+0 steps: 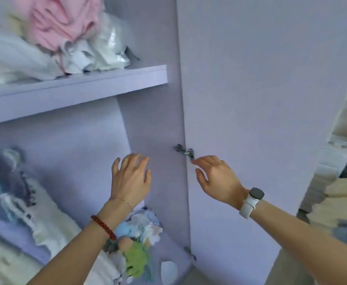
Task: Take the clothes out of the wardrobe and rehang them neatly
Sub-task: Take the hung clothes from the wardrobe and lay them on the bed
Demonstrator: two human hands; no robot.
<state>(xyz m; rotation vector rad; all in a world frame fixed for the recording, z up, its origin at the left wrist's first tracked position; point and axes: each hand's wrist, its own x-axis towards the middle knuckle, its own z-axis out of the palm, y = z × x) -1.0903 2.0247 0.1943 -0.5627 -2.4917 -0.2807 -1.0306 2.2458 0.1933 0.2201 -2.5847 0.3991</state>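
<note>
The wardrobe stands open, and its door is swung out to the right. Both hands are up in front of it and hold nothing.

The left hand is spread wide, fingers apart, in front of the inside wall of the lower space. The right hand is loose and open too, its fingers a little bent, just below the upper hinge at the door's edge. It wears a white watch.

The clothes are not out yet. A messy pile with a pink top and white things sits on the upper shelf. Down low, a white and dark bundle lies to the left (it is blurry, so the kind of clothes is hard to tell). A crumpled heap of blue and green pieces lies right under the left wrist.

The step now seems to be reaching in for the first piece. To do it well, the person should pick one piece only, grip it near the shoulders or collar, and lift it straight out so the rest does not tumble. The heap under the left hand is nearest. The right hand should keep away from the hinge, which could pinch.
</note>
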